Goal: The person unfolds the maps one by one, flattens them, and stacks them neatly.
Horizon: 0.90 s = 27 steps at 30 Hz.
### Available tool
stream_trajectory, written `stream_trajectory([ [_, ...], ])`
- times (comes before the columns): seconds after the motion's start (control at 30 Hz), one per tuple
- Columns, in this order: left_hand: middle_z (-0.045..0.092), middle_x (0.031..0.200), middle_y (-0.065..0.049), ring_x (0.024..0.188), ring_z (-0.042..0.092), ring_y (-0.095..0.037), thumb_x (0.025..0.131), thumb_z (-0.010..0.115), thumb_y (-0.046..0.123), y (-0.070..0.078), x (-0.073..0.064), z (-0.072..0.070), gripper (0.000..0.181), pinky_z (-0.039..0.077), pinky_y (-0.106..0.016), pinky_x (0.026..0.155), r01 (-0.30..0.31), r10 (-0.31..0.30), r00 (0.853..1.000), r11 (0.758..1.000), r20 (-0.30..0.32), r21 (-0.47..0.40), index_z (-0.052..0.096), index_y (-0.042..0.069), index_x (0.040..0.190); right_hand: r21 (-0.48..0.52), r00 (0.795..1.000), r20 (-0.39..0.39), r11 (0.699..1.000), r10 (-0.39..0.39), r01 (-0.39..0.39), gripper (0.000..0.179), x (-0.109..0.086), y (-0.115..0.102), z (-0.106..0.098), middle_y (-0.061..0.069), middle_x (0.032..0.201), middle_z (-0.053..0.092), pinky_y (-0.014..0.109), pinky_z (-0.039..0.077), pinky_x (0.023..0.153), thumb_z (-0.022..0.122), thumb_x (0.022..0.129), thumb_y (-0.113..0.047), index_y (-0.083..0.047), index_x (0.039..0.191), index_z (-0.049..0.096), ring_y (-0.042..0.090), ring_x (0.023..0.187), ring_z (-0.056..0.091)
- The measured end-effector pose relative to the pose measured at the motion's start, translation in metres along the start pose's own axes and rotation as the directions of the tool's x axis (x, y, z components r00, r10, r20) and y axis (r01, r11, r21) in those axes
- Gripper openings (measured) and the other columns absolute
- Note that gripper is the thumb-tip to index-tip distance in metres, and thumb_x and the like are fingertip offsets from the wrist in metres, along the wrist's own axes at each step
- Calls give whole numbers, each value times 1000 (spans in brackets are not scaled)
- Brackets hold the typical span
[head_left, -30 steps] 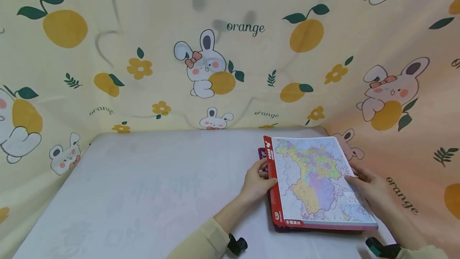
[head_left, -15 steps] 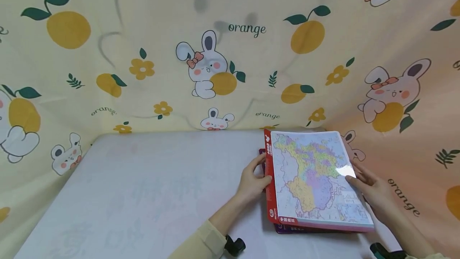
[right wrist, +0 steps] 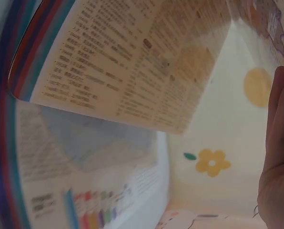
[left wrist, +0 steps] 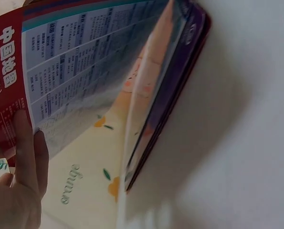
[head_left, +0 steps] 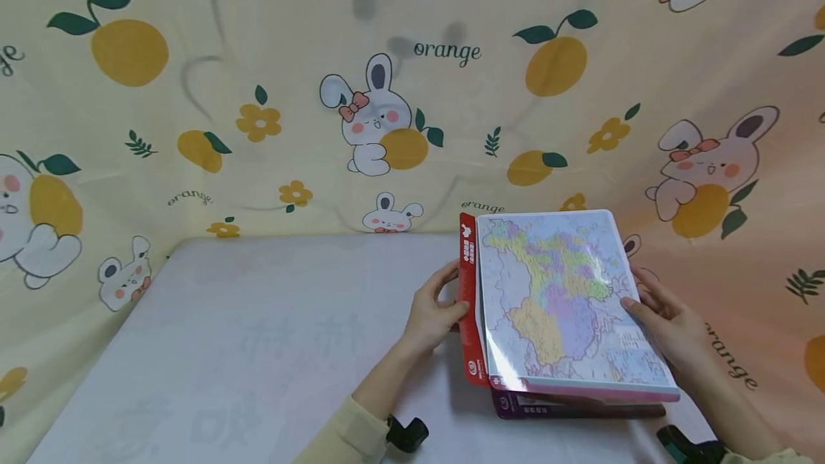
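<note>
A glossy laminated map (head_left: 554,299) with a red left border is lifted and tilted, its colourful side up in the head view. My left hand (head_left: 428,313) pinches its red edge, thumb on top and fingers beneath. At the opposite edge my right hand (head_left: 670,324) holds it, with the thumb on the face. Under it a second sheet with a purple border (head_left: 580,409) lies on the table, mostly covered. The left wrist view shows the raised map's text-covered back (left wrist: 70,67) and my left fingers (left wrist: 25,152) along the red strip. In the right wrist view its back (right wrist: 113,62) slants above the lower sheet (right wrist: 94,157).
The white table (head_left: 258,335) stretches to the left of the sheets. A cloth printed with rabbits and oranges (head_left: 290,56) hangs behind the table and along both sides. A black wrist device (head_left: 407,435) sits by the left sleeve.
Both hands have raised the red-bordered map off the lower sheet, moving it up and slightly left. More of the purple border now shows, and glare has shifted across the map.
</note>
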<state>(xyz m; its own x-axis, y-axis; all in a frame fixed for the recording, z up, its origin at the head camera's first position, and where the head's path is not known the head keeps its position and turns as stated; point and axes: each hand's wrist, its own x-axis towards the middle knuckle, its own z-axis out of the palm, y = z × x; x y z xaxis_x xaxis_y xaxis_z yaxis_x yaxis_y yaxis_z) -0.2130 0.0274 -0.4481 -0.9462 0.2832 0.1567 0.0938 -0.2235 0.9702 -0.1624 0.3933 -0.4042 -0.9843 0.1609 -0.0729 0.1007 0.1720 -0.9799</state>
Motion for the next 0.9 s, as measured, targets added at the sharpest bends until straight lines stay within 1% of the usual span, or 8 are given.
stream_trajectory([
  [0.13,49,151,-8,93,77,-32,93,64,-3,10,-2,-11,71,65,-41,68,7,-7,1000,1000,-9,16,46,21,157,57,999,10,998,-35,34,74,-2,-11,6,-29,111,70,34,64,65,72,99,-27,-32,163,35,20,79,77],
  [0.27,48,151,-8,95,76,-31,94,64,-1,19,-6,-24,70,65,-42,72,13,-12,1000,1000,-22,19,45,21,157,108,997,14,991,-75,73,72,0,-22,11,-25,111,72,33,63,64,72,100,-22,-32,162,37,20,78,78],
  [0.43,48,152,-9,97,75,-32,95,63,0,30,-12,-41,69,65,-43,72,7,-6,999,1000,-45,17,45,20,158,180,990,32,975,-134,127,67,2,-38,15,-22,114,74,32,63,62,68,102,-14,-33,160,42,20,76,78],
  [0.57,47,153,-8,99,75,-33,96,64,1,39,-16,-56,69,65,-41,72,0,2,998,1000,-66,31,44,22,158,244,987,51,960,-150,134,64,3,-52,17,-17,113,76,32,62,63,65,103,-10,-32,159,43,20,78,78],
  [0.73,45,154,-7,104,74,-35,97,64,0,50,-24,-76,68,65,-41,74,-8,13,996,999,-90,52,43,22,158,269,982,45,949,-183,165,63,3,-65,18,-13,113,77,32,62,64,64,103,-8,-31,158,46,20,78,78],
  [0.9,45,154,-4,107,73,-33,98,64,0,62,-33,-98,67,65,-41,75,17,-5,993,995,-121,96,44,24,157,258,971,51,942,-235,215,61,4,-75,17,-16,116,76,31,62,63,62,103,-5,-30,157,48,18,79,78],
])
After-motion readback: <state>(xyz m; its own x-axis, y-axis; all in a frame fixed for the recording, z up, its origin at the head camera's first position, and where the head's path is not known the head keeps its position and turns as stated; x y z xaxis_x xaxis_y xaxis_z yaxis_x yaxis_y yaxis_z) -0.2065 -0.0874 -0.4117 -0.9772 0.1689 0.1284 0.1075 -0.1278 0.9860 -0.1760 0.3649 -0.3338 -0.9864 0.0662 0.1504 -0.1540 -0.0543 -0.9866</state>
